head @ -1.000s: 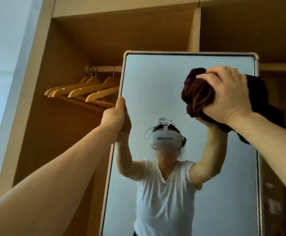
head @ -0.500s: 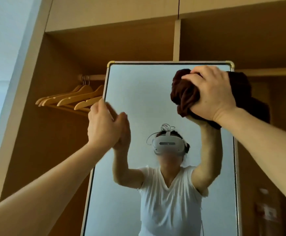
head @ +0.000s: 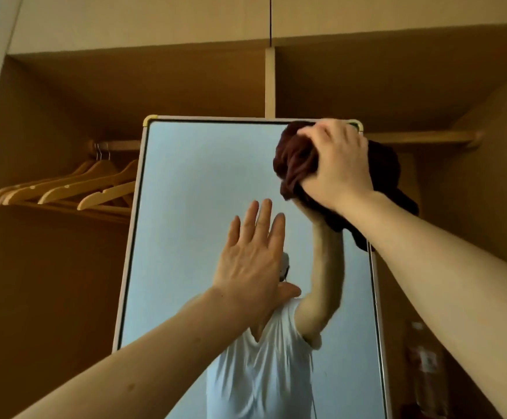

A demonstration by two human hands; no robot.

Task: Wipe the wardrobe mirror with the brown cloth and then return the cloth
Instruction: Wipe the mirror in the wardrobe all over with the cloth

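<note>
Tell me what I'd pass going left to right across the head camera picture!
Hangers → left hand → right hand, gripping the brown cloth → bare rail end.

Glossy glass mirror [head: 204, 189], soft bunched brown cloth [head: 294, 164], smooth wooden hangers [head: 65, 189], matt wood wardrobe [head: 125, 86].

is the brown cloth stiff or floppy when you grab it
Probably floppy: the brown cloth is crumpled into soft folds in the right hand, with a loose part hanging past the wrist. Likely light too, since one hand holds it high against the mirror.
</note>
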